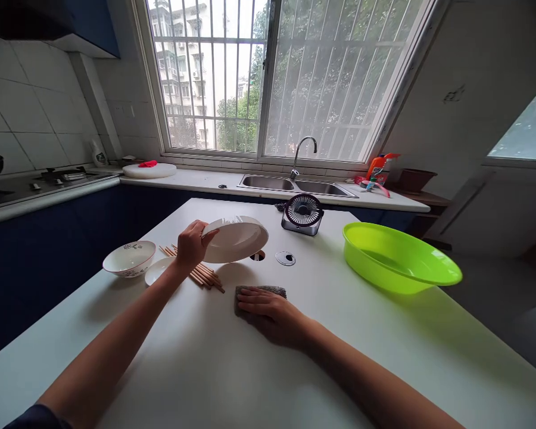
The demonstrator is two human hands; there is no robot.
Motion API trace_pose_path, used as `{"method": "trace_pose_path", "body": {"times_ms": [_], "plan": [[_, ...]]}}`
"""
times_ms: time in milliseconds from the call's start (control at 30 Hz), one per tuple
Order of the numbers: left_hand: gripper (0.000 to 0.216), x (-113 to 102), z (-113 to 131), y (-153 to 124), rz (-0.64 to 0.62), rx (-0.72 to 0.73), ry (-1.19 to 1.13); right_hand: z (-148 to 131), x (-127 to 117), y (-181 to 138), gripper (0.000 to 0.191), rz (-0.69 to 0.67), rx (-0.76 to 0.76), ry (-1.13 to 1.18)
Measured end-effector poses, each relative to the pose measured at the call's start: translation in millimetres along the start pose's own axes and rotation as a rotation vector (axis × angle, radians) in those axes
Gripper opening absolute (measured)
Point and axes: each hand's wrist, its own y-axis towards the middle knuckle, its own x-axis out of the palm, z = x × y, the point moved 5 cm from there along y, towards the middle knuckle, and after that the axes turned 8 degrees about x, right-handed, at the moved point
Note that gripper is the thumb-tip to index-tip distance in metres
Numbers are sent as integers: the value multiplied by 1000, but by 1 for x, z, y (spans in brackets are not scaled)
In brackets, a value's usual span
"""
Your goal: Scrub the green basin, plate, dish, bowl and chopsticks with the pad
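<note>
My left hand [191,245] grips a white bowl [239,238] by its left rim and holds it tilted above the white table [196,363]. My right hand [270,313] lies with fingers stretched over a grey cloth or scouring pad [245,301], pressing it on the tabletop; the exact kind is hard to tell. Behind my left wrist are several wooden chopsticks [205,277]. A small white dish [156,271] sits there too, partly hidden by my forearm. Left of it stands a white bowl with a flower pattern [129,260].
A bright green plastic basin [384,274] stands at the table's right edge. A small black fan [302,213] is at the back, near a round table hole [258,255] and its cover [285,258]. Beyond are a double sink [268,182] and a stove [49,185].
</note>
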Motion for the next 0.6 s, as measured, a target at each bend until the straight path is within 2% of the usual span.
{"method": "trace_pose_path", "body": {"times_ms": [100, 200, 400, 600], "plan": [[53, -4, -4, 3, 29, -157, 13, -2, -6, 1, 32, 61, -2, -3], [54, -8, -7, 6, 44, -312, -28, -1, -12, 1, 35, 159, -66, -95], [67, -4, -10, 1, 84, -586, -339, -8, -24, 5, 36, 307, -218, -405], [73, 22, 2, -19, 97, -939, -724, -22, -28, 3, 31, 245, -312, -698]]}}
